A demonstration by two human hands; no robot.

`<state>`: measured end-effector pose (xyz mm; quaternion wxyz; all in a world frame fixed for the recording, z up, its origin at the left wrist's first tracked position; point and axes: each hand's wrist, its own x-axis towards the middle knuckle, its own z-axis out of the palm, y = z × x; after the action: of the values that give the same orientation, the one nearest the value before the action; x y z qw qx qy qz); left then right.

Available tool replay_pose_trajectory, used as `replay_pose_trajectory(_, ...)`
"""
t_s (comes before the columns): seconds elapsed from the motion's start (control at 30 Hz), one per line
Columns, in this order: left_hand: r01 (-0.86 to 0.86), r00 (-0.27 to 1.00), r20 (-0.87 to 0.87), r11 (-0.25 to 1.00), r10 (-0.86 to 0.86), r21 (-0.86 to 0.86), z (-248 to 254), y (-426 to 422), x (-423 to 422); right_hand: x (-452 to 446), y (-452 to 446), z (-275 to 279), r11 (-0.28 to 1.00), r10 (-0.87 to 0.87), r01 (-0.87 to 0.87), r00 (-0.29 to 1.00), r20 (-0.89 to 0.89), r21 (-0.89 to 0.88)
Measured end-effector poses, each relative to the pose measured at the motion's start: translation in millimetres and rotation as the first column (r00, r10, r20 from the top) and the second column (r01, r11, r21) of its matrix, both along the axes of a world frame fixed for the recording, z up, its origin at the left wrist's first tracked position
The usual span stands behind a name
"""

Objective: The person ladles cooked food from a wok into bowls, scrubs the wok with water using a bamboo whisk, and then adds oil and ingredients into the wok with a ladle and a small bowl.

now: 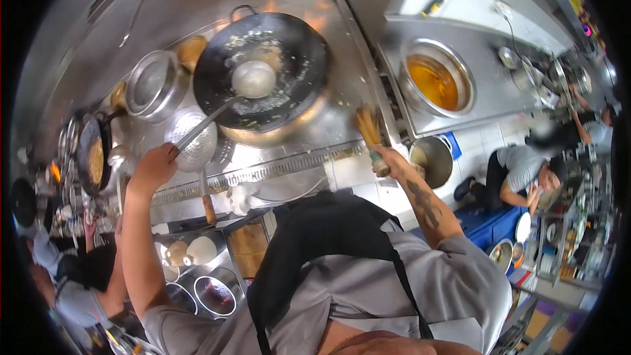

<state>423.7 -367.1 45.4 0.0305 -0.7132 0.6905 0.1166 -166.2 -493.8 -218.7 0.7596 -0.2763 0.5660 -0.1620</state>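
A black wok (296,52) sits on the stove, with flames behind its far rim and small pale bits of food in oil inside. My left hand (156,167) is closed on the handle of a metal ladle (254,79), whose bowl rests over the middle of the wok. A bundled bamboo brush (369,127) is in my right hand (390,162), its bristles pointing up and away over the stove's right side. Below the ladle handle lies a perforated strainer (191,141) with a wooden grip.
A steel pot of orange oil (434,85) stands right of the stove. Metal bowls (150,85) are left of the wok. Below right is a deep pot (434,151). Co-workers are at the far left and right; one person (519,164) crouches or sits at right.
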Motion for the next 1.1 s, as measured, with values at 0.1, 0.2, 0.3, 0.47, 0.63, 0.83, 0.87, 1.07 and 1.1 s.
replay_pose_trajectory(0.1,0.022,0.999,0.039,0.999,-0.02,-0.041,11.8,1.8,-17.7,-4.5,-29.5,22.7,0.981,-0.186,0.181,0.98,0.069,0.071)
replay_pose_trajectory(0.2,0.058,0.994,0.096,0.997,-0.053,-0.047,16.7,-0.4,-21.1,28.6,-54.8,117.9,0.991,-0.111,0.126,0.955,0.273,-0.038)
replay_pose_trajectory(0.3,0.044,0.994,0.1,0.999,-0.042,-0.014,24.1,1.2,-21.4,93.9,-85.6,185.2,0.907,0.245,-0.179,0.96,0.132,-0.38)
replay_pose_trajectory(0.47,-0.101,0.995,0.03,0.986,0.098,0.134,43.3,1.3,-32.0,222.2,-129.7,180.7,-0.179,0.101,-0.769,0.606,-0.789,-0.614)
replay_pose_trajectory(0.63,-0.129,0.967,-0.203,0.983,0.153,0.127,15.9,18.4,-15.8,292.0,-165.8,158.2,-0.24,0.029,-0.955,0.17,-0.985,-0.172)
replay_pose_trajectory(0.83,-0.141,0.95,-0.275,0.989,0.146,0.038,14.1,33.1,-18.1,303.1,-165.7,147.7,-0.215,0.069,-0.949,0.219,-0.973,-0.229)
replay_pose_trajectory(0.87,-0.081,0.966,-0.251,0.996,0.068,-0.041,16.5,34.2,-18.3,307.9,-169.9,156.5,-0.144,0.067,-0.969,0.192,-0.979,-0.2)
replay_pose_trajectory(1.07,-0.321,0.849,-0.28,0.859,0.448,0.4,48.0,15.6,-32.1,313.2,-160.2,161.9,-0.242,0.109,-0.937,0.233,-0.966,-0.253)
replay_pose_trajectory(1.1,-0.305,0.855,-0.28,0.861,0.436,0.408,45.6,15.2,-30.3,312.8,-158.2,167.1,-0.225,0.04,-0.938,0.26,-0.965,-0.263)
